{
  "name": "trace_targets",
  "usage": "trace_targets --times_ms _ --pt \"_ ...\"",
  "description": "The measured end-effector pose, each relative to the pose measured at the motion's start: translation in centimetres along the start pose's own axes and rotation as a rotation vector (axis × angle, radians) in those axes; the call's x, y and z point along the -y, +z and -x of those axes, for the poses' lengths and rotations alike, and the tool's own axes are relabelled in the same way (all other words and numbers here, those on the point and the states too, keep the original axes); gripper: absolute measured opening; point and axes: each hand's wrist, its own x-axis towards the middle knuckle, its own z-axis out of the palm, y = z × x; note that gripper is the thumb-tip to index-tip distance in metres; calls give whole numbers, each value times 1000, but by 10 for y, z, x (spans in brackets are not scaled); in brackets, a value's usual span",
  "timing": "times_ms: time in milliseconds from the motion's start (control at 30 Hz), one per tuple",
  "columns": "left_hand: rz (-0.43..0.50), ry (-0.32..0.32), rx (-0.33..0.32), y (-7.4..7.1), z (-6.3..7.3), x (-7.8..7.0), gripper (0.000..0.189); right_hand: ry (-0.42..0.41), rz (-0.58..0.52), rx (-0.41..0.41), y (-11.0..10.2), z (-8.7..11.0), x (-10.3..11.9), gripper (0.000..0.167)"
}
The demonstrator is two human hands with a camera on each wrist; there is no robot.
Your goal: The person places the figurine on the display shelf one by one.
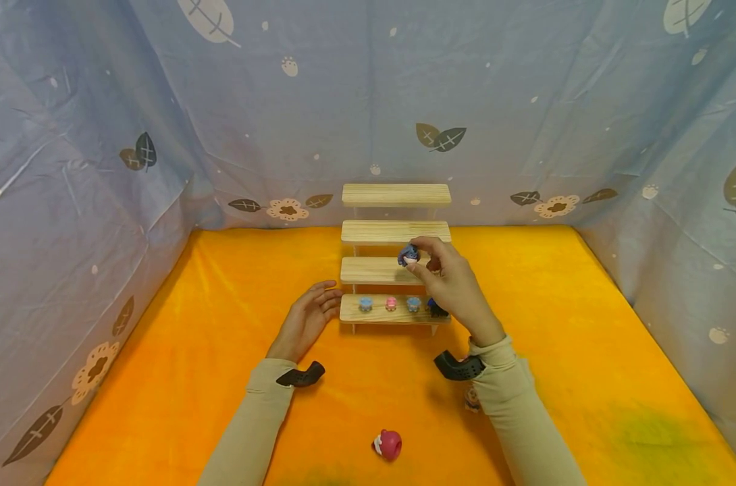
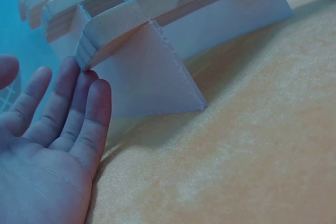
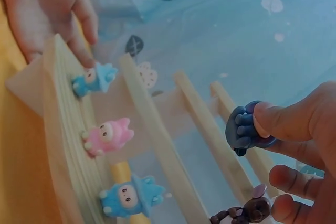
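My right hand [image 1: 459,283] pinches a small blue-grey figurine [image 1: 408,255] between thumb and fingertips, over the right part of the tiered wooden shelf [image 1: 377,271]. In the right wrist view a brown figurine [image 3: 257,209] appears just below that hand's fingers. My left hand [image 1: 307,316] is beside the lowest tier, fingers extended, with fingertips right at its left end. Along that tier stand a blue-hatted figurine [image 1: 365,304], a pink figurine [image 1: 391,304] and another blue-hatted figurine [image 1: 413,304]. A dark figurine [image 1: 437,309] at the right end is partly hidden by my right hand.
A magenta figurine [image 1: 389,445] lies on the orange cloth [image 1: 222,405] in front. Another small figurine [image 1: 472,399] is partly covered by my right sleeve. Patterned fabric walls [image 1: 368,88] rise behind the shelf and at both sides.
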Motion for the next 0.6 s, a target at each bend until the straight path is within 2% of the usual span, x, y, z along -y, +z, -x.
trace_targets --times_ms 167,600 --pt "2 -5 0 0 0 -1 33 -13 61 7 3 0 0 45" --pt "7 6 19 -1 0 0 36 -48 305 55 13 2 2 41"
